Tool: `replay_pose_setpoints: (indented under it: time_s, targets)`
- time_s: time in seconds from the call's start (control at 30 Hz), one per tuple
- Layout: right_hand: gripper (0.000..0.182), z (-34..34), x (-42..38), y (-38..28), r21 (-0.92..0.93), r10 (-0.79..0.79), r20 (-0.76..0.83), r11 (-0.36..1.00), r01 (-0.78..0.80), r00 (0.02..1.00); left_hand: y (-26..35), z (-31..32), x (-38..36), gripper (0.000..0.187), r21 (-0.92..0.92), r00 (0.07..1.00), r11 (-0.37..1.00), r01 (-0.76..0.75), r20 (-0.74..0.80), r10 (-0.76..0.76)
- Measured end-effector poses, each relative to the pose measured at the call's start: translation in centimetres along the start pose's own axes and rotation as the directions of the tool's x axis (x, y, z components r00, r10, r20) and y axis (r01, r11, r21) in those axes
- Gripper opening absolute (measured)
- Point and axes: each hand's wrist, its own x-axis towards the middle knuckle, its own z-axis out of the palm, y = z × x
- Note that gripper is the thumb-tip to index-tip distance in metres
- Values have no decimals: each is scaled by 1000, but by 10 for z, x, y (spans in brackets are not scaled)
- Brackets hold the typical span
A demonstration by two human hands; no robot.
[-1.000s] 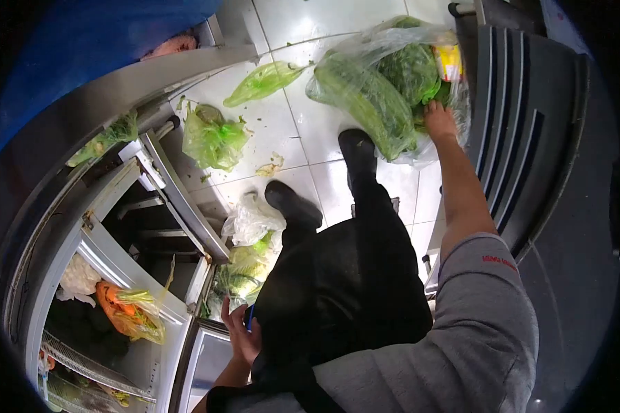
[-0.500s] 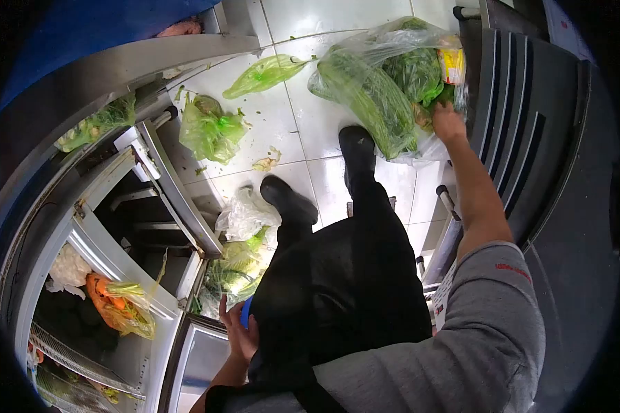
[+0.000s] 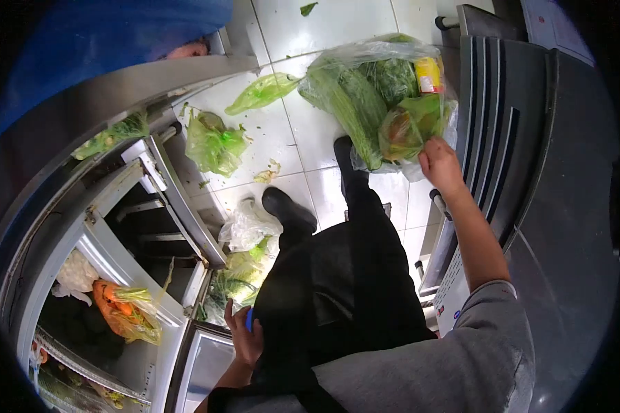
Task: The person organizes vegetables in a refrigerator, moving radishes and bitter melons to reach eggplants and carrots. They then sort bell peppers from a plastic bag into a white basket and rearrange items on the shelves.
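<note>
My right hand [image 3: 442,165] is closed on the gathered edge of a green plastic bag [image 3: 410,127] with something brownish inside. This small bag lies at the mouth of a large clear plastic bag [image 3: 331,82] on the floor. Long green vegetables [image 3: 357,103], more leafy greens [image 3: 395,79] and a yellow-labelled packet [image 3: 428,74] show in the large bag. My left hand [image 3: 244,337] hangs beside my thigh with its fingers apart, close to a small blue thing [image 3: 249,319] that is mostly hidden.
At left stands an open fridge [image 3: 107,241] holding an orange bag of carrots [image 3: 122,310]. Bagged greens [image 3: 238,282] and a white plastic bag [image 3: 249,226] lie near my feet. Two green bags [image 3: 215,144] and scraps lie on the tiles. A dark ridged cabinet [image 3: 492,131] stands at right.
My right hand has drawn back towards me from inside the large bag, pulling the small green bag into view. My left hand has stayed almost still.
</note>
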Motion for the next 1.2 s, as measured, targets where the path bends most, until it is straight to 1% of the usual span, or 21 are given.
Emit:
replay_pose_setpoints:
  time_s: [0.07,0.13,0.23,0.33,0.4,0.47,0.5,0.53,0.6,0.63,0.67,0.7,0.73,0.8,0.83,0.9,1.0,1.03,1.13,1.17,1.2]
  targets:
    - [13,-14,3,-25,59,-42,3,997,42,999,7,-12,-4,45,9,997,997,-74,-20,74]
    - [14,-21,2,-41,87,-81,-90,992,88,993,15,-23,-9,44,-15,995,998,-67,-73,66]
    - [13,-27,-10,-67,207,-150,-87,964,165,985,11,-33,-22,43,-8,996,999,-39,-84,38]
    - [12,-43,-36,-133,413,-188,-35,892,186,981,26,-48,-32,43,5,983,985,-172,-68,172]
    - [12,-92,-45,-196,350,-188,-67,915,199,980,49,-60,-39,46,-97,977,974,-205,-87,196]
    - [12,-130,-61,-246,406,-194,-47,893,196,980,80,-80,-48,51,-145,969,960,-239,-100,226]
    - [12,-153,-66,-272,469,-188,-74,860,200,979,87,-88,-53,64,-160,958,947,-278,-124,260]
    - [13,-177,-69,-296,528,-201,-93,820,220,975,99,-101,-59,64,-183,943,937,-296,-213,257]
    - [15,-231,-69,-344,594,-216,-121,766,245,969,120,-130,-75,79,-319,935,886,-337,-222,276]
    - [16,-256,-68,-364,564,-276,-90,777,278,957,117,-136,-80,99,-473,941,816,-333,-221,256]
    - [18,-281,-65,-384,537,-340,-53,783,314,939,121,-141,-86,93,-692,955,658,-298,-226,195]
    - [20,-307,-62,-406,560,-427,-74,730,392,901,125,-147,-88,88,-877,975,428,-218,-210,66]
    - [21,-330,-61,-428,586,-511,-83,670,456,856,135,-158,-92,85,-978,986,135,-158,-163,-31]
    - [25,-360,-55,-462,509,-718,-119,548,663,685,145,-173,-98,93,-962,998,-274,-9,7,-57]
    - [25,-378,-53,-481,498,-783,-100,495,712,614,155,-186,-107,96,-945,997,-320,72,57,56]
    - [26,-399,-48,-519,456,-890,-77,369,810,449,177,-198,-114,98,-880,936,-458,124,-50,349]
    - [27,-425,-48,-581,329,-962,-146,171,929,229,198,-250,-163,99,-751,944,-649,118,-119,309]
    - [25,-434,-49,-601,305,-974,-134,135,943,183,195,-258,-164,99,-738,943,-669,95,-149,299]
    - [28,-448,-67,-691,255,-982,-183,5,967,53,169,-296,-178,96,-624,893,-780,47,-324,313]
    - [26,-451,-68,-701,206,-992,-123,10,979,36,160,-315,-185,97,-582,860,-813,4,-413,300]
    - [22,-458,-68,-721,148,-981,-188,-68,987,-39,148,-332,-192,97,-538,822,-842,-33,-494,283]
